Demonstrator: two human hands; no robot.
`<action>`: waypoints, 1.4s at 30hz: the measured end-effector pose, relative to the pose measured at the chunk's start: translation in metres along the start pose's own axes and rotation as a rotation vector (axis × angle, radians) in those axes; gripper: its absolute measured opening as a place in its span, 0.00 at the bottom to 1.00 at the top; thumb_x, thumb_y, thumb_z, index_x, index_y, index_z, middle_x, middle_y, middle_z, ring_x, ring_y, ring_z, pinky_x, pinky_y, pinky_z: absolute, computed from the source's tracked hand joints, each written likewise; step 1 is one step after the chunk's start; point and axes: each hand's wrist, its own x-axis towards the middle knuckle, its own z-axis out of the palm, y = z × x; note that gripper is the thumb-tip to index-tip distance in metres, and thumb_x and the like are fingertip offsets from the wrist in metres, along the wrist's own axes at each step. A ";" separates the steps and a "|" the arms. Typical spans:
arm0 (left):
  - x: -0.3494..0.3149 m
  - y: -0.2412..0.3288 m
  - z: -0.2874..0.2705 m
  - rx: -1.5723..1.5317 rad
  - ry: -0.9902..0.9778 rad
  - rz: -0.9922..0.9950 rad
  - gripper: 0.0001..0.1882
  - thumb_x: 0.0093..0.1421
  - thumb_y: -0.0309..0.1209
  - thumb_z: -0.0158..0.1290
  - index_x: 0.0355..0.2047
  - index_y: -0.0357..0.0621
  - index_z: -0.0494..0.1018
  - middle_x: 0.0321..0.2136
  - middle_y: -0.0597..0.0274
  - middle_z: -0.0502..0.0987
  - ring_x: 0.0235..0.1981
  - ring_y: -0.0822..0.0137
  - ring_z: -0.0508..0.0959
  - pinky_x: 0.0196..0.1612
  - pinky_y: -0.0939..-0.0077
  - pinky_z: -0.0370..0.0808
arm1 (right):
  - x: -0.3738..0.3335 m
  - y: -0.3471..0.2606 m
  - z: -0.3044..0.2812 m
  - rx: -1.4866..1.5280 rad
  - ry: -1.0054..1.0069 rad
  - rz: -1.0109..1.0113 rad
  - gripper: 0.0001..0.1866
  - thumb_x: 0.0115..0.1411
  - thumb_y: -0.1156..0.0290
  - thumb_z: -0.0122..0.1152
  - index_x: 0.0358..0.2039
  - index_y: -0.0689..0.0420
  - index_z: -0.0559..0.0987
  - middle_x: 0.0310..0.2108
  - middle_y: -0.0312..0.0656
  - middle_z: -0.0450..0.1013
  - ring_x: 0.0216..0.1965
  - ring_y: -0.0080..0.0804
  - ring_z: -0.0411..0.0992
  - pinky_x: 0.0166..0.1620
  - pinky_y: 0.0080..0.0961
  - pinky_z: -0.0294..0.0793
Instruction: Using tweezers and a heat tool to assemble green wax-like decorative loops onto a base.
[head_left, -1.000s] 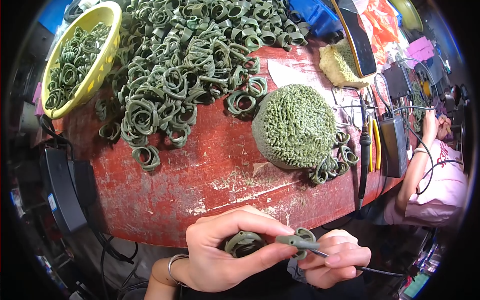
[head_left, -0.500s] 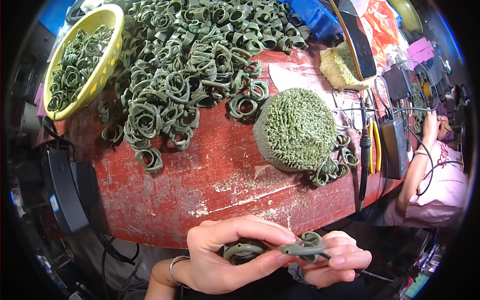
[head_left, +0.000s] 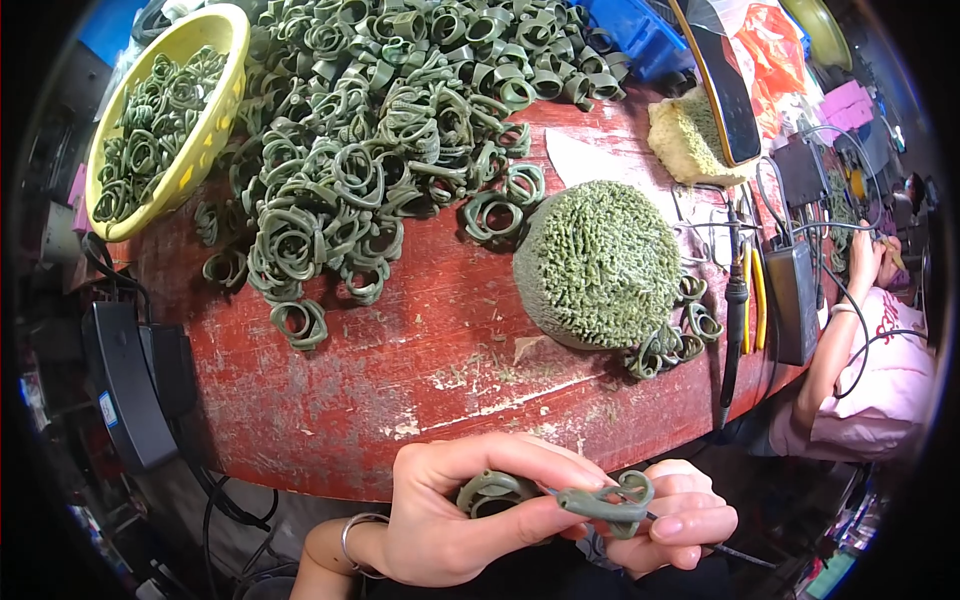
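My left hand [head_left: 455,505] pinches a green wax-like ring [head_left: 615,508] with a curled, open top between thumb and fingers, just past the table's near edge. A second green ring [head_left: 492,488] is tucked in the same hand, partly hidden by the fingers. Close beside it, my right hand [head_left: 688,518] is closed around a thin dark rod-like tool [head_left: 745,554]. The tool's front end meets the pinched ring; its exact tip is hard to make out. A large heap of similar green rings [head_left: 350,170] covers the far left of the red table [head_left: 350,390].
A round block with a rough green top [head_left: 605,265] stands right of centre, small rings beside it. Yellow-handled pliers [head_left: 758,300], a dark pen-like tool [head_left: 735,295] and a phone [head_left: 720,90] lie right. A yellow basket [head_left: 235,100] holds rings. A co-worker [head_left: 860,370] sits far right.
The pinched ring has turned a little, so its curled top shows more openly. Both hands keep their hold and have shifted only slightly. The whole view has moved a touch.
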 end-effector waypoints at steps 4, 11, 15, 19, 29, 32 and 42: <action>0.003 -0.004 -0.008 -0.017 -0.061 0.028 0.09 0.46 0.19 0.54 0.29 0.28 0.69 0.30 0.41 0.71 0.33 0.59 0.74 0.37 0.69 0.73 | -0.003 0.002 0.003 -0.033 -0.019 0.028 0.16 0.59 0.57 0.38 0.24 0.57 0.60 0.09 0.33 0.60 0.06 0.20 0.60 0.10 0.12 0.60; 0.002 -0.004 -0.007 -0.162 -0.056 -0.051 0.08 0.47 0.19 0.53 0.30 0.29 0.69 0.31 0.41 0.71 0.33 0.57 0.74 0.37 0.68 0.73 | -0.004 -0.001 0.005 0.041 0.010 0.077 0.17 0.58 0.53 0.40 0.24 0.55 0.60 0.10 0.32 0.60 0.06 0.19 0.59 0.09 0.13 0.58; 0.002 -0.002 -0.008 -0.178 -0.091 -0.079 0.09 0.48 0.20 0.52 0.30 0.29 0.69 0.31 0.40 0.71 0.34 0.57 0.73 0.37 0.67 0.72 | -0.003 -0.002 0.002 0.042 -0.006 0.060 0.16 0.58 0.55 0.40 0.24 0.55 0.60 0.11 0.32 0.60 0.05 0.19 0.57 0.09 0.13 0.58; -0.001 -0.004 -0.006 -0.214 -0.074 -0.116 0.08 0.48 0.19 0.51 0.31 0.29 0.69 0.30 0.40 0.71 0.35 0.56 0.73 0.37 0.67 0.72 | -0.005 -0.004 0.005 -0.010 -0.017 0.081 0.15 0.57 0.56 0.43 0.24 0.54 0.59 0.12 0.32 0.59 0.06 0.19 0.57 0.09 0.12 0.56; 0.004 -0.006 -0.011 -0.060 -0.153 0.087 0.08 0.48 0.18 0.51 0.31 0.31 0.69 0.31 0.43 0.71 0.34 0.56 0.73 0.38 0.68 0.72 | -0.007 -0.004 0.006 0.069 0.070 0.121 0.15 0.59 0.57 0.40 0.24 0.54 0.59 0.10 0.29 0.55 0.08 0.18 0.53 0.13 0.13 0.52; 0.000 -0.005 -0.012 -0.049 -0.097 0.078 0.08 0.48 0.18 0.52 0.31 0.32 0.69 0.31 0.44 0.72 0.34 0.57 0.74 0.37 0.68 0.72 | -0.009 0.002 0.007 0.110 0.084 0.005 0.14 0.60 0.58 0.38 0.24 0.54 0.58 0.10 0.29 0.55 0.09 0.18 0.53 0.14 0.12 0.53; -0.003 -0.008 -0.009 -0.132 -0.092 0.054 0.07 0.48 0.15 0.50 0.30 0.31 0.68 0.32 0.41 0.70 0.32 0.59 0.74 0.33 0.71 0.74 | -0.007 0.003 0.017 0.036 0.165 -0.041 0.14 0.59 0.60 0.38 0.22 0.54 0.56 0.11 0.29 0.51 0.09 0.17 0.50 0.14 0.13 0.50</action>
